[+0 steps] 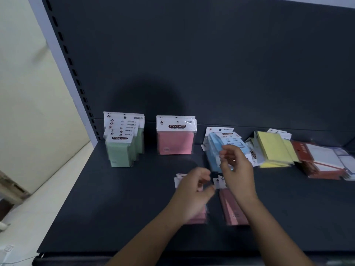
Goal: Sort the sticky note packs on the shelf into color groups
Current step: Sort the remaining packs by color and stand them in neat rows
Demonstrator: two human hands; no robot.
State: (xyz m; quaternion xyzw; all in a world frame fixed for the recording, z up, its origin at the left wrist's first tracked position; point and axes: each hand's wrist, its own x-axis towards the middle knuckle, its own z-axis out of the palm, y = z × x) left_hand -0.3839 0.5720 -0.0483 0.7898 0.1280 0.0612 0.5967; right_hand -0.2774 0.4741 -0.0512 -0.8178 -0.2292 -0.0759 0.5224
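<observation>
1. Head view gave us the left hand point(192, 191) low over the near middle of the shelf point(115, 208), fingers curled and thumb apart from them. It was blurred, and we could not tell whether it pinched anything.
2. Under that hand lay a flat pink pack point(197, 217), its white header showing just left of the knuckles.
3. We saw the right hand point(236, 169) just right of the left one and a little farther back, fingers bent toward the palm. Whether it held something we could not tell.
4. Beneath the right wrist a second pink pack point(232, 208) lay flat, just beside the first.
5. Behind the right hand sat a loose blue pile point(213, 152), partly covered by the fingers.
6. To the right of the blue, a tilted yellow pile point(272, 150) leaned, and past it red-and-white packs point(322, 164) lay at the far right.
7. Left of the blue, standing pink packs point(175, 139) rested upright against the back panel point(192, 54).
8. Farther left, green packs point(121, 148) stood in a stepped row, well apart from the hands.
9. At the left edge we noted the slotted upright point(63, 45) and a pale wall point(23, 93).
</observation>
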